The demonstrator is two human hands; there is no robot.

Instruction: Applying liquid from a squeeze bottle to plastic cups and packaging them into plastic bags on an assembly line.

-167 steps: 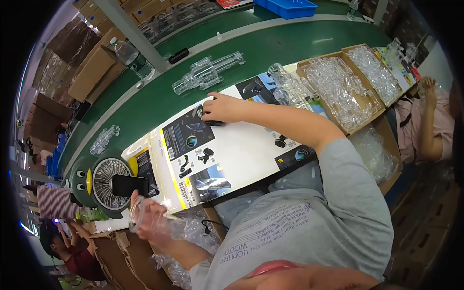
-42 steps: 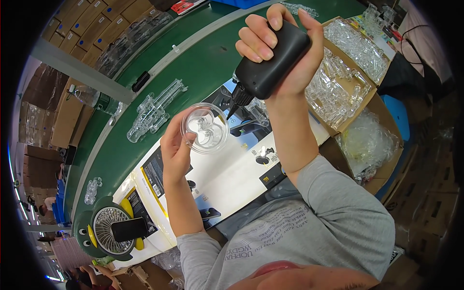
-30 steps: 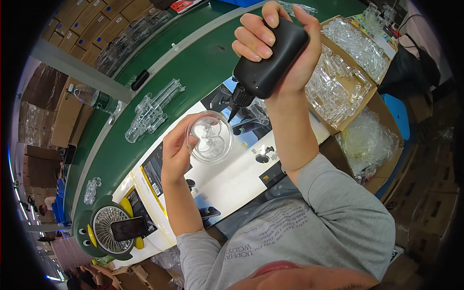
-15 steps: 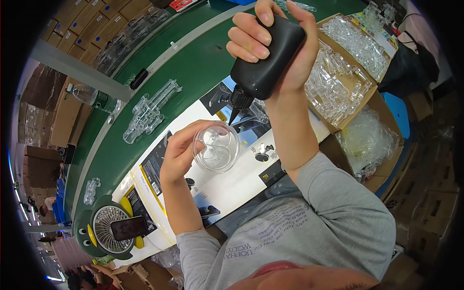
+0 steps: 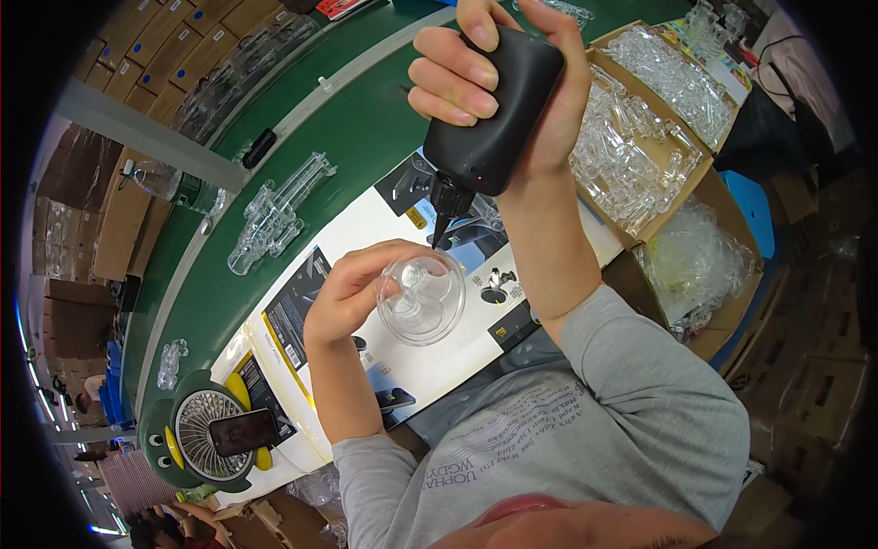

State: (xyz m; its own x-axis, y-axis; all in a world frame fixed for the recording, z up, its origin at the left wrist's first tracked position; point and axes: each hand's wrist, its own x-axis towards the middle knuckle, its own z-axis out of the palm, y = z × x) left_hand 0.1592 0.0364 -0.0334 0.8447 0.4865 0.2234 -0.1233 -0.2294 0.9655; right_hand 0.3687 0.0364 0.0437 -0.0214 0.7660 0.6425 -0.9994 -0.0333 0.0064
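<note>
My right hand (image 5: 549,101) is wrapped round a black squeeze bottle (image 5: 494,110), tipped so that its narrow nozzle points down. Below it, my left hand (image 5: 352,291) grips a clear round plastic part (image 5: 421,300) with rounded shapes inside its rim. The nozzle tip is at the far edge of that part; whether they touch I cannot tell. Under both hands lies a white printed sheet (image 5: 448,352) with pictures on it. A group of clear plastic parts (image 5: 279,220) rests on the green table to the left of my hands.
Cardboard boxes of clear plastic parts (image 5: 631,165) stand on the right, with a box of clear bags (image 5: 695,265) nearer. At the left are a penguin-shaped fan (image 5: 206,430), a phone (image 5: 244,431) and a single clear part (image 5: 171,364). A post (image 5: 155,137) rises beyond the table.
The bottle has shifted slightly left and down. My left hand has moved the clear round part a little right and toward me. Both hands keep their hold.
</note>
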